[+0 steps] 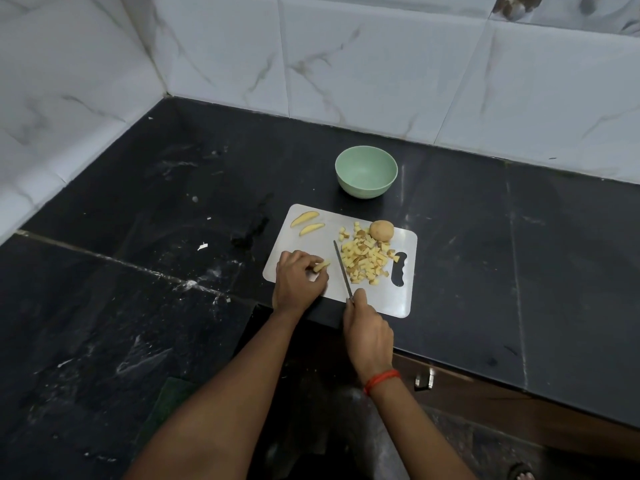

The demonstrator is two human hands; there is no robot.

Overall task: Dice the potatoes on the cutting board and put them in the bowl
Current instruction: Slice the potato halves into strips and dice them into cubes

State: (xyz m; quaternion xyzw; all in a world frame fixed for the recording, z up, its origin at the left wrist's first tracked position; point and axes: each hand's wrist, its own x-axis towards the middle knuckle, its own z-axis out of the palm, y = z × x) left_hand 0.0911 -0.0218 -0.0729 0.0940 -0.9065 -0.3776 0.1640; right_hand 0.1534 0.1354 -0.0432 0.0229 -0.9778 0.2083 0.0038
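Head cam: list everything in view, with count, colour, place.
bowl: 1, pale green, on the countertop behind the cutting board
cutting board: 1, white, at the countertop's front edge
diced potato: 1 pile, yellow, right half of board
potato chunk: 1, brown skin, far side of pile
potato wedges: 2, yellow, board's far left corner
potato strip: 1, yellow, left of knife
knife: 1, dark blade, between strip and pile
countertop: 1, black
wall tiles: white, marbled, behind
wrist thread: 1, red, right wrist
left hand: pinches strip
right hand: grips knife handle
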